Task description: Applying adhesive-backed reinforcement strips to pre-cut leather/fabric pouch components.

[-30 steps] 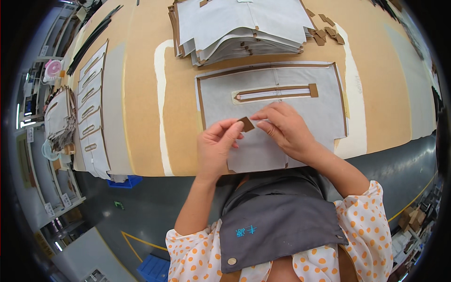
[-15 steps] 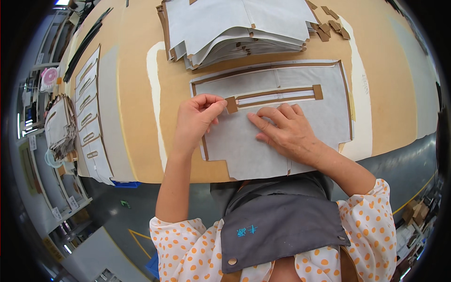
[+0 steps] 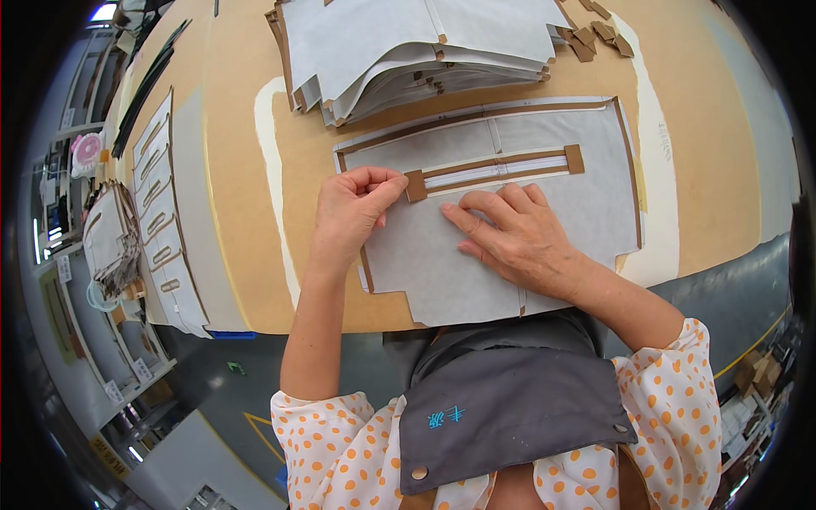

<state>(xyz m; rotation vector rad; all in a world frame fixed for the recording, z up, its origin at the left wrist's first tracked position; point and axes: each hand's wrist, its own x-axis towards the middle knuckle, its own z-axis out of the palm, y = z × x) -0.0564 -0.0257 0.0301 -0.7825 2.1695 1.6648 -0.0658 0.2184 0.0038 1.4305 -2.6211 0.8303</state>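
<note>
A small brown tab, earlier held up between both hands, is now pinched by the left hand at the slot end of a grey panel on the worktop; the right hand is laid flat, fingers spread.

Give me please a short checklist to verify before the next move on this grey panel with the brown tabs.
1. Left hand on the left brown tab: ok, fingertips press at its edge.
2. Right hand flat on the grey panel, holding it down: ok.
3. Right brown tab in place at the other end of the white strip: ok, it lies flat.
4. Tab firmly stuck: cannot tell.
5. Panel lies fully on the table: not ok, its near edge hangs over the table edge.
6. Stack of panels apart from the working piece: ok, a gap shows between them.
</note>
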